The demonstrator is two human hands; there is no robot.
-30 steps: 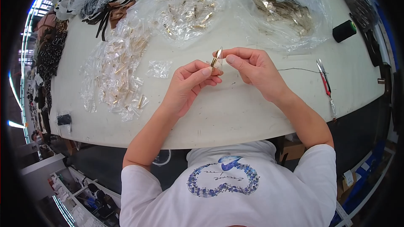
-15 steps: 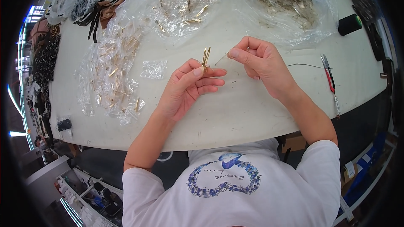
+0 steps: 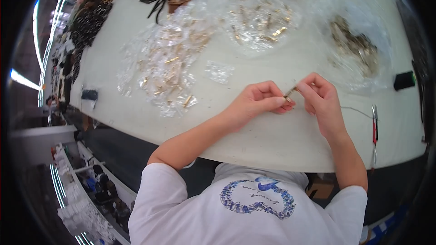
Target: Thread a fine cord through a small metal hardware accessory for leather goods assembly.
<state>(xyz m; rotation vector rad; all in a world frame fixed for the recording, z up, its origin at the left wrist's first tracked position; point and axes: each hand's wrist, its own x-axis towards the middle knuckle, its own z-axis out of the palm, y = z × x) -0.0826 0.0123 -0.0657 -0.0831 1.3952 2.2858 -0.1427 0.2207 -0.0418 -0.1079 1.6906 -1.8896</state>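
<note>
Between the thumb and fingers of my left hand [image 3: 254,103] is a slim gold-coloured metal clip [image 3: 289,95], now tilted and slightly blurred. My right hand [image 3: 321,103] is pinched closed right beside it, fingertips at the clip's upper end. A needle showed in that pinch a moment earlier; now it is too small and smeared to make out. Dark thread [image 3: 356,110] trails over the table from behind my right hand toward the red-handled scissors [image 3: 374,129].
Small clear packets of gold pieces [image 3: 170,59] lie heaped at left, beside a single clear packet [image 3: 219,71]. Farther back are a plastic bag of gold pieces [image 3: 261,20] and a bag of brownish shiny pieces [image 3: 356,45]. A black thread spool [image 3: 404,80] stands at right.
My hands have come together, with the right one now at the clip. The clip has tipped from upright to slanted. The whole view has shifted, so the table's contents appear farther right.
</note>
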